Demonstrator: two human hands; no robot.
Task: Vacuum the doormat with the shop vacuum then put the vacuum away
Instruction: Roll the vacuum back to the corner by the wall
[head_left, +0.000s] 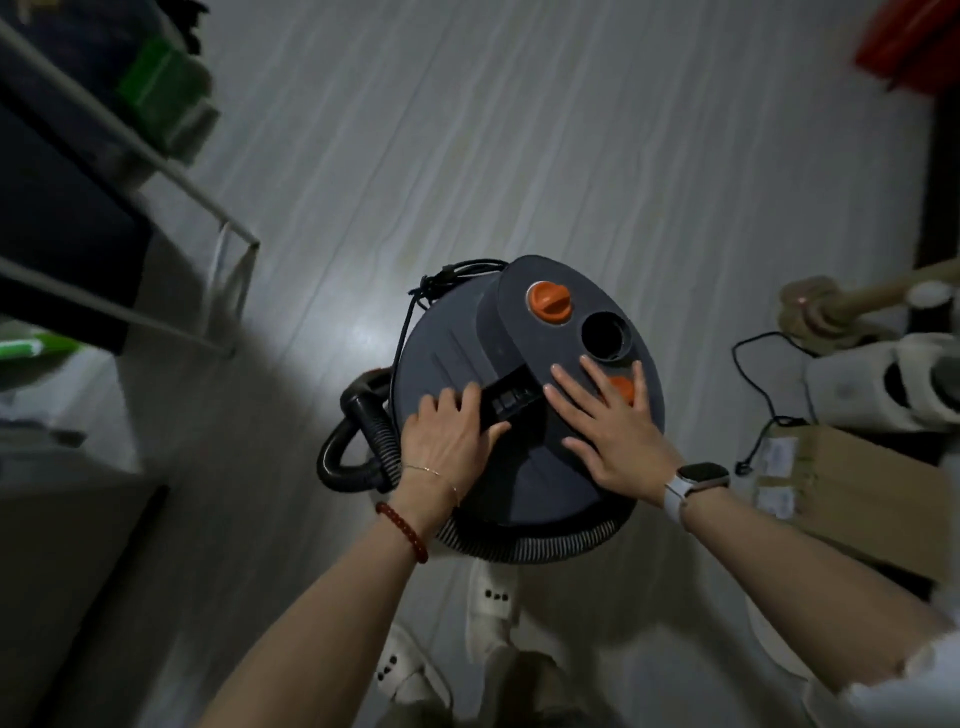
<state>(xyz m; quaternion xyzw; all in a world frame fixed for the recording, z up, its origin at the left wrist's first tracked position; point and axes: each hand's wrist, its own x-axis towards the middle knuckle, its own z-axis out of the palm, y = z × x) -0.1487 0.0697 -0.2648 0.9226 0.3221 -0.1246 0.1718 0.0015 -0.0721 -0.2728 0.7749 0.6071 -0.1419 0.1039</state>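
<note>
The shop vacuum (519, 467) stands on the pale floor right in front of me, a dark grey drum with an orange knob (549, 301) and a round port (605, 335) on its lid. Its ribbed hose (363, 441) coils around the left side and the front, and a black cord (415, 306) is bundled at the back left. My left hand (449, 434) rests on the lid with its fingers curled at the recessed carry handle (511, 397). My right hand (605, 426) lies flat and spread on the lid, partly covering a second orange part. No doormat is in view.
A metal shelf rack (156, 166) with dark and green items stands at the left. A cardboard box (857, 493), white slippers (878, 384), a loose black cable (763, 395) and a mop head (815, 312) crowd the right. My feet in white shoes (488, 608) are just behind the vacuum.
</note>
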